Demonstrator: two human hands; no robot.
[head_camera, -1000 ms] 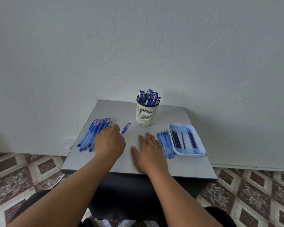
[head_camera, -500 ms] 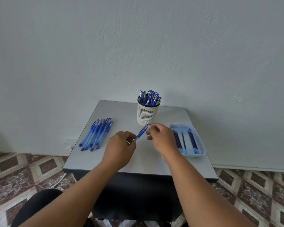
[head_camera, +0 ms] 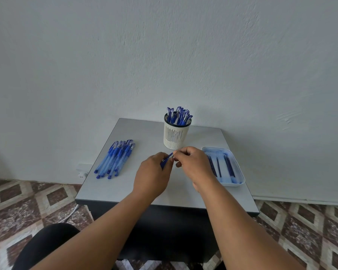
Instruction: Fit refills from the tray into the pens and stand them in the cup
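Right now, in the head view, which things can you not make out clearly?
- The pen between the left hand and the right hand: fingers cover most of it, so whether it holds a refill is unclear.
- The tray: the right hand covers its near left part; an exact refill count is not possible.
- The cup: its wall hides the lower parts of the standing pens.
- The table: the forearms cover its near middle edge.

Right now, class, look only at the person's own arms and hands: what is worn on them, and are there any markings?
Both forearms are bare up to the frame's bottom edge, with no sleeves showing. The left hand and right hand wear no gloves; no watch, ring, bracelet or marking is visible.
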